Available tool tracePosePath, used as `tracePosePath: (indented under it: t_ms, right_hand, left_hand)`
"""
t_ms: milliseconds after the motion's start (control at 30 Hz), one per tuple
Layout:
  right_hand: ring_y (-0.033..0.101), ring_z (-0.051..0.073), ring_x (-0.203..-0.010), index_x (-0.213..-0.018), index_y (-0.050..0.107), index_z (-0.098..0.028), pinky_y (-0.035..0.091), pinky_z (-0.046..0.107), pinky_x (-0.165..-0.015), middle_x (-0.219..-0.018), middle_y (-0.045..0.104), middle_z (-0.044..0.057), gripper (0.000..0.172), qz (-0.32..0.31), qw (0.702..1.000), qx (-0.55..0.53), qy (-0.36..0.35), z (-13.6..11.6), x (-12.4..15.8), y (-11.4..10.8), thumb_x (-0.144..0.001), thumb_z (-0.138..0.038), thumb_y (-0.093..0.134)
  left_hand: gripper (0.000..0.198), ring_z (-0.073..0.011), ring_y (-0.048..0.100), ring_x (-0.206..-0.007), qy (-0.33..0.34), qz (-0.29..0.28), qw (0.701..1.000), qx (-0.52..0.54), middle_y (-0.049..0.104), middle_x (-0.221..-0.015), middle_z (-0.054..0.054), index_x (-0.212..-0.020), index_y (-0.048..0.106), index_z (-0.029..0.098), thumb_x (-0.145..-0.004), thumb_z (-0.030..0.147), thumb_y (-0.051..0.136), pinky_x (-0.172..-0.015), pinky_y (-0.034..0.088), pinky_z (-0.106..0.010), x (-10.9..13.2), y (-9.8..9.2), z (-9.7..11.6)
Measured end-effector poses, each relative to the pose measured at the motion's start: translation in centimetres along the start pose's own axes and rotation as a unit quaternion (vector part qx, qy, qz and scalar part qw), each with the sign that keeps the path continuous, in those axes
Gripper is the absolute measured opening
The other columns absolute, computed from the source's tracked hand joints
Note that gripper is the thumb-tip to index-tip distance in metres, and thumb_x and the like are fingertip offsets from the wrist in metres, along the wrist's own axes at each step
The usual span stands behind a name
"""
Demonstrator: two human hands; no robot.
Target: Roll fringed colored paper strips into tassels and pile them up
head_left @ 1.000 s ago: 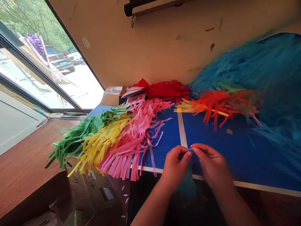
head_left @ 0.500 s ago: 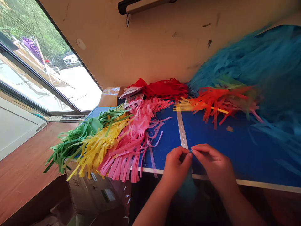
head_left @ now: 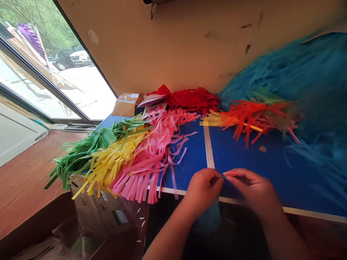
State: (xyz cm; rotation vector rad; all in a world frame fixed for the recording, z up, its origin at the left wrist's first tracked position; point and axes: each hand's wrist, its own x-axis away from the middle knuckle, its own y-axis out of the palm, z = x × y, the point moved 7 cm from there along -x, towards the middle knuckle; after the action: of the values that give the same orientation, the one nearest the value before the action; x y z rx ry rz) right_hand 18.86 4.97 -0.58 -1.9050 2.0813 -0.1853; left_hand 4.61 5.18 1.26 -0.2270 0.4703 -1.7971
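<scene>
Near the front edge of the table, my left hand (head_left: 204, 187) and my right hand (head_left: 256, 191) meet fingertip to fingertip. Both are pinched closed on the top of a blue tassel (head_left: 210, 218), of which a small twisted blue bit shows between the fingertips. Its lower part hangs blurred below my left hand, in front of the dark area under the table edge. My right fingers grip the end at the right, partly hiding it.
Pink (head_left: 157, 155), yellow (head_left: 116, 159) and green fringed tassels (head_left: 81, 148) lie at the left, overhanging the blue table (head_left: 244, 162). Red fringe (head_left: 192, 99), a mixed tassel bunch (head_left: 249, 115) and a large blue fringe heap (head_left: 284, 72) lie behind. A cardboard box (head_left: 101, 213) stands lower left.
The view has shifted slightly. Both hands keep their pinch on the blue tassel, with the right fingertips drawn slightly farther from the left ones.
</scene>
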Motion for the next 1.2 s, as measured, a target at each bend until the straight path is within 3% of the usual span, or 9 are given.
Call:
tracePosePath:
  t_ms: [200, 333, 467, 867, 1067, 1200]
  right_hand:
    - [0.063, 0.018, -0.075, -0.076, 0.068, -0.024, 0.052, 0.028, -0.069, -0.080, 0.068, 0.002, 0.016, 0.001, 1.000, -0.006, -0.004, -0.2, 0.2, 0.0, -0.071, -0.039, 0.065]
    - [0.062, 0.017, -0.079, -0.082, 0.067, -0.025, 0.051, 0.028, -0.071, -0.084, 0.067, 0.001, 0.014, 0.027, 0.997, 0.039, -0.056, -1.2, 0.4, -0.1, -0.074, -0.037, 0.063]
    - [0.061, 0.016, -0.079, -0.076, 0.067, -0.025, 0.051, 0.027, -0.069, -0.083, 0.065, 0.002, 0.011, 0.026, 0.995, 0.042, -0.091, -1.9, 0.5, 0.0, -0.075, -0.035, 0.062]
    - [0.064, 0.019, -0.072, -0.071, 0.069, -0.024, 0.054, 0.030, -0.066, -0.076, 0.068, 0.002, 0.015, 0.015, 0.999, -0.041, -0.011, -0.8, 0.1, -0.1, -0.067, -0.038, 0.069]
    - [0.063, 0.017, -0.075, -0.087, 0.070, -0.027, 0.052, 0.031, -0.072, -0.079, 0.068, 0.001, 0.019, -0.002, 0.998, 0.041, -0.048, -1.0, 0.4, -0.4, -0.072, -0.037, 0.064]
    - [0.061, 0.016, -0.076, -0.086, 0.069, -0.027, 0.051, 0.027, -0.070, -0.080, 0.066, 0.001, 0.015, -0.005, 0.994, 0.081, -0.073, -1.6, 0.6, -0.4, -0.076, -0.035, 0.061]
  left_hand:
    - [0.011, -0.0112, 0.051, -0.063, 0.008, 0.006, 1.000, -0.008, 0.058, -0.068, 0.001, -0.073, 0.062, 0.017, -0.079, 0.019, 0.052, -0.058, 0.035, -0.021, 0.0, 0.0, 0.0]
    - [0.012, -0.0115, 0.050, -0.060, 0.003, 0.020, 1.000, -0.015, 0.058, -0.066, 0.001, -0.074, 0.061, 0.017, -0.079, 0.022, 0.052, -0.056, 0.035, -0.022, 0.2, -0.1, 0.0]
    - [0.011, -0.0127, 0.051, -0.063, 0.018, 0.030, 0.999, -0.025, 0.060, -0.070, -0.001, -0.076, 0.060, 0.018, -0.080, 0.023, 0.052, -0.058, 0.037, -0.023, 0.4, -0.2, 0.3]
    - [0.013, -0.0118, 0.054, -0.067, 0.062, 0.007, 0.997, -0.037, 0.062, -0.074, -0.001, -0.078, 0.061, 0.018, -0.085, 0.019, 0.049, -0.061, 0.039, -0.020, 0.5, 0.0, 0.9]
    - [0.015, -0.0127, 0.055, -0.068, 0.059, -0.018, 0.995, -0.078, 0.062, -0.075, -0.002, -0.078, 0.063, 0.018, -0.085, 0.018, 0.049, -0.061, 0.039, -0.021, 0.6, 0.6, 1.0]
    - [0.015, -0.0137, 0.056, -0.066, 0.039, -0.011, 0.995, -0.093, 0.064, -0.076, -0.002, -0.081, 0.064, 0.019, -0.086, 0.021, 0.049, -0.060, 0.040, -0.022, 0.6, 0.8, 0.7]
